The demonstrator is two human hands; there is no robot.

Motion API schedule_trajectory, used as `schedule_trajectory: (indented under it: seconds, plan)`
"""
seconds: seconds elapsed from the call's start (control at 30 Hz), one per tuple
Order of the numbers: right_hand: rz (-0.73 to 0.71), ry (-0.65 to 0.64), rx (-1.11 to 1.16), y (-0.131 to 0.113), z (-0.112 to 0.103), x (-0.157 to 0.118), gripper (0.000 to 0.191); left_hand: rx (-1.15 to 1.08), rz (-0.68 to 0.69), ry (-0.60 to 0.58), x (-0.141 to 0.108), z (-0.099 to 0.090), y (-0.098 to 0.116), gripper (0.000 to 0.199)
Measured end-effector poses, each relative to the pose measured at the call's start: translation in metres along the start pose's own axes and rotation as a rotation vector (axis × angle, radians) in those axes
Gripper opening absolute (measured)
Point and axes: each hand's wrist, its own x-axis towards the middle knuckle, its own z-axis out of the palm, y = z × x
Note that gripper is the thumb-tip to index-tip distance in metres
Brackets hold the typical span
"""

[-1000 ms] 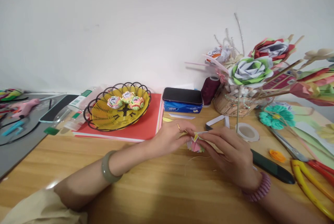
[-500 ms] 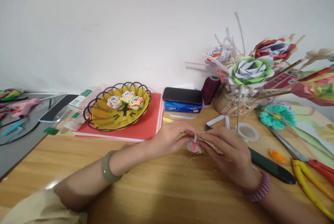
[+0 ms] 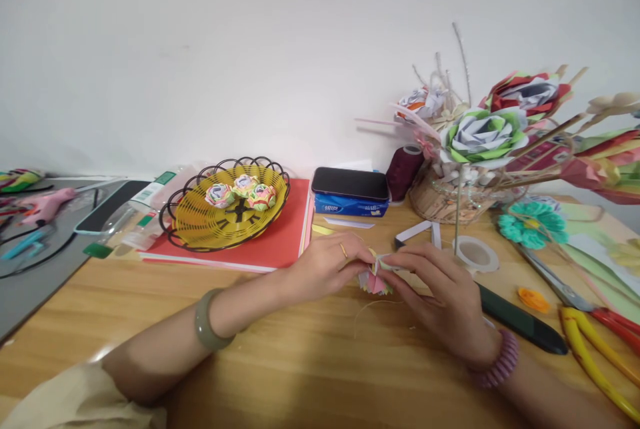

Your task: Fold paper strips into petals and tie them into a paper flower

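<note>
Between my fingertips is a small folded paper flower, pink with white and yellow-green paper edges. My left hand pinches it from the left, a gold ring on one finger. From the right, my right hand pinches a pale paper piece at the flower's top with thumb and fingers. My fingers hide part of the flower. A thin thread trails below it on the wooden table.
A yellow woven basket with three paper flowers stands on red paper. Behind my hands is a blue tissue pack with a phone on top. Right are a tape roll, a dark green utility knife, scissors and a flower arrangement.
The fingers of my right hand have shifted slightly, and more of the pale paper shows between my hands. Both hands otherwise stay in place.
</note>
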Motion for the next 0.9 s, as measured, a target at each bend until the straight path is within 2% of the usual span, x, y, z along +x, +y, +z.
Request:
schedule_trajectory:
  seconds: [0.1, 0.2, 0.47, 0.63, 0.8, 0.9]
  plan:
    - [-0.023, -0.031, 0.003, 0.002, 0.001, -0.001, 0.025, 0.016, 0.001, 0.008, -0.001, -0.001, 0.0, 0.008]
    - [-0.055, -0.052, 0.006, 0.003, 0.001, -0.001, 0.022, 0.029, 0.024, 0.02, -0.001, -0.001, 0.0, 0.007]
    - [-0.019, -0.032, 0.024, 0.003, 0.002, -0.003, 0.018, 0.0, 0.029, 0.032, -0.001, 0.001, -0.002, 0.007]
    - [-0.047, -0.061, 0.009, 0.005, -0.001, 0.004, 0.01, 0.0, 0.057, -0.019, 0.001, -0.002, -0.002, 0.009]
    - [-0.126, -0.273, 0.028, 0.011, -0.01, 0.011, 0.008, -0.02, 0.131, -0.142, 0.001, -0.005, -0.004, 0.011]
    - [-0.099, -0.441, 0.136, 0.012, -0.012, 0.013, 0.012, -0.04, 0.121, -0.194, 0.001, -0.005, -0.005, 0.012]
